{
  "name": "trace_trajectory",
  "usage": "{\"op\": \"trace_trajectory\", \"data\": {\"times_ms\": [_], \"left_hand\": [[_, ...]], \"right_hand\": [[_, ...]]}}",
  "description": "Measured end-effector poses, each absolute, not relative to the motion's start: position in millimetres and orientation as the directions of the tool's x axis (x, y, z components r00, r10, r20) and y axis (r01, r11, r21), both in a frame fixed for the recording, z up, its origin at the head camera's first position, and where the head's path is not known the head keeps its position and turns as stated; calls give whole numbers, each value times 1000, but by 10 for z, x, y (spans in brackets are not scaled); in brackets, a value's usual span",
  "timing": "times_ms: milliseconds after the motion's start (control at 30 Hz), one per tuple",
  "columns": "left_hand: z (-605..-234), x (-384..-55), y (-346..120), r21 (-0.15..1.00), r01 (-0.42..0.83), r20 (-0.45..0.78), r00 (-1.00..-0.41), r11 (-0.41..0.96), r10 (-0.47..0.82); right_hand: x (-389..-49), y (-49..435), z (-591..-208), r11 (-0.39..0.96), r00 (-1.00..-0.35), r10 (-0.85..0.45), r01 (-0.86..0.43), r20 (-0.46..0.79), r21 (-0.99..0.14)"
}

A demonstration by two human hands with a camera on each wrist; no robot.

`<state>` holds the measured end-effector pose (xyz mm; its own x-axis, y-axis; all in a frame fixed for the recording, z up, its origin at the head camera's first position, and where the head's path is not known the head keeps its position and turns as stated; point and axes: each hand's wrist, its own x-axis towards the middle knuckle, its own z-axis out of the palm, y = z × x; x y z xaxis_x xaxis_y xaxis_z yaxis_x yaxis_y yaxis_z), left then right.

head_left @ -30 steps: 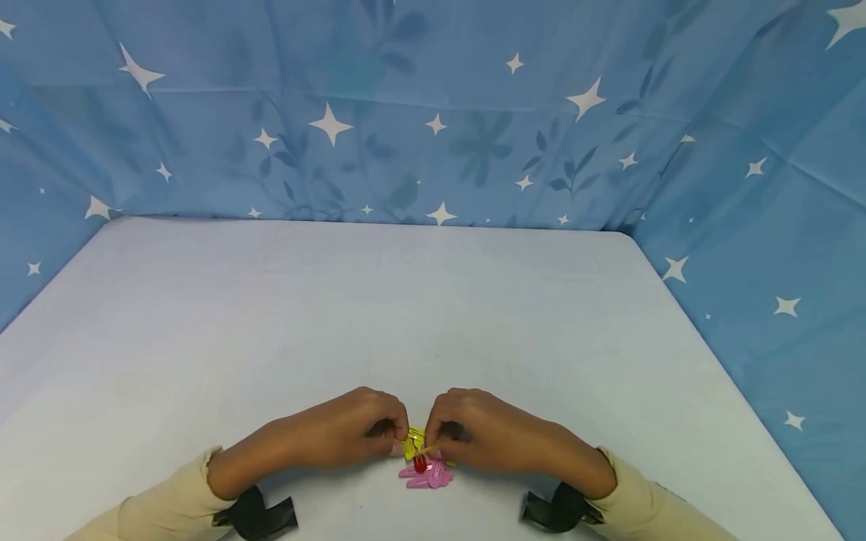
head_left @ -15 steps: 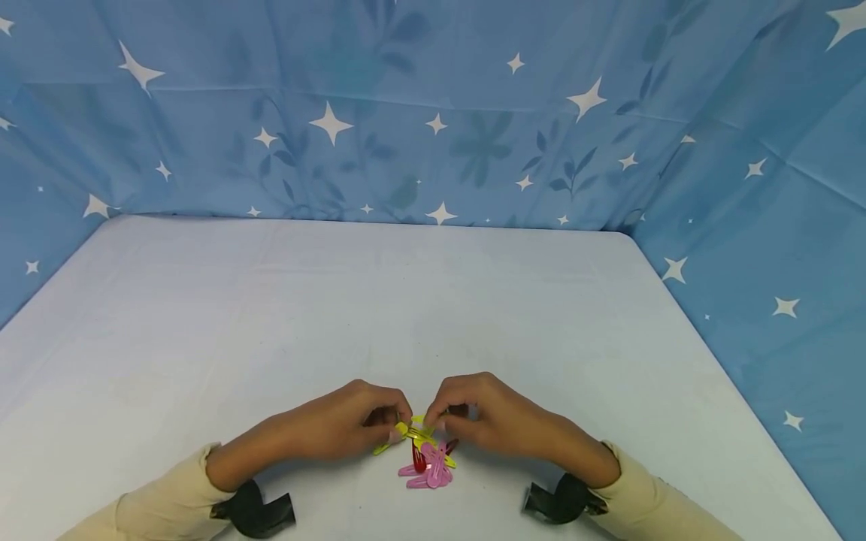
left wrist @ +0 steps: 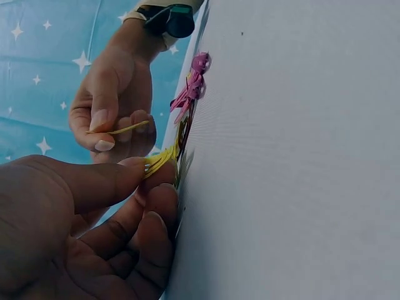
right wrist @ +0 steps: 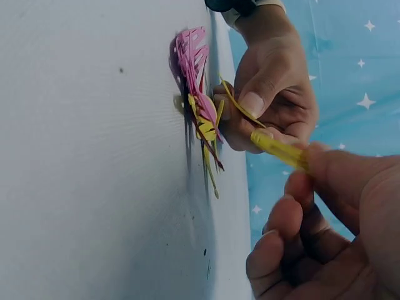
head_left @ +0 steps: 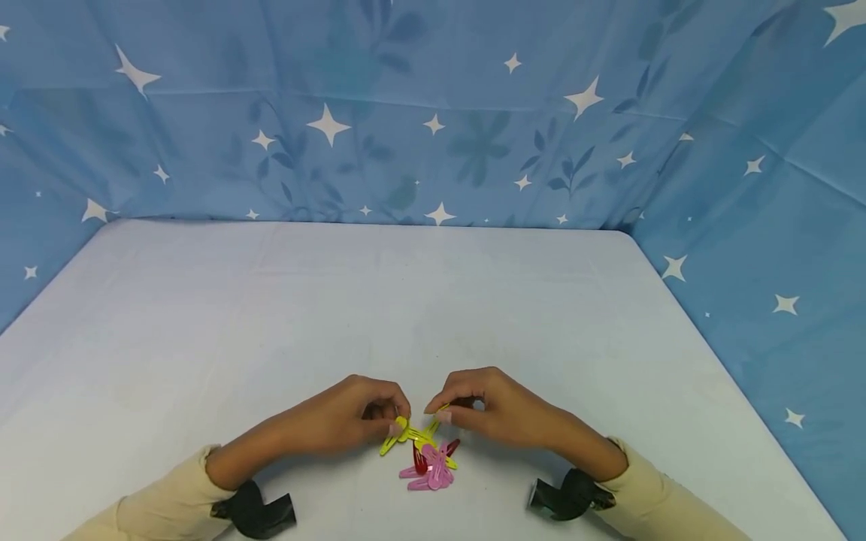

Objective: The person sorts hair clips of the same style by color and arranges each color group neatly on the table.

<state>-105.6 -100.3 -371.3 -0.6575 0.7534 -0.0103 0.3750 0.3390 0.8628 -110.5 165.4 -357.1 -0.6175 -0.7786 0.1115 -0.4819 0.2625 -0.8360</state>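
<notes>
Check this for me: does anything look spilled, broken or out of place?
Nothing looks broken or spilled, just untidy: the pink hair clips and red hair clips lie in a jumble, overlapping at different angles. Small dark specks also stand out against the white tabletop.

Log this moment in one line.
left hand: pinches yellow clip | right hand: pinches another yellow clip | table: pink clips, red clips, more yellow clips

At least three yellow clips (head_left: 389, 445), two red clips (head_left: 420, 460), three pink clips (head_left: 436, 467).
</notes>
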Motion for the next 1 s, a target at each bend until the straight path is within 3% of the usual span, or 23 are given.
{"op": "trace_trajectory", "data": {"times_ms": [267, 433, 567, 1000], "left_hand": [[-3696, -1101, -1021, 858, 374, 16, -706, 353, 708], [-3684, -1175, -1021, 887, 294, 3, -774, 356, 633], [-3688, -1242, -1011, 912, 238, -8, -802, 333, 597], [-3683, -1527, -849, 928, 211, 10, -839, 308, 544]], "right_hand": [[-1134, 1637, -3577, 323, -665, -743, -457, 77, -829], [-1170, 1614, -3557, 392, -749, -662, -338, -8, -856], [-1221, 1605, -3551, 393, -805, -594, -299, 9, -870], [-1482, 1619, -3612, 410, -819, -573, -311, 23, -858]]}}
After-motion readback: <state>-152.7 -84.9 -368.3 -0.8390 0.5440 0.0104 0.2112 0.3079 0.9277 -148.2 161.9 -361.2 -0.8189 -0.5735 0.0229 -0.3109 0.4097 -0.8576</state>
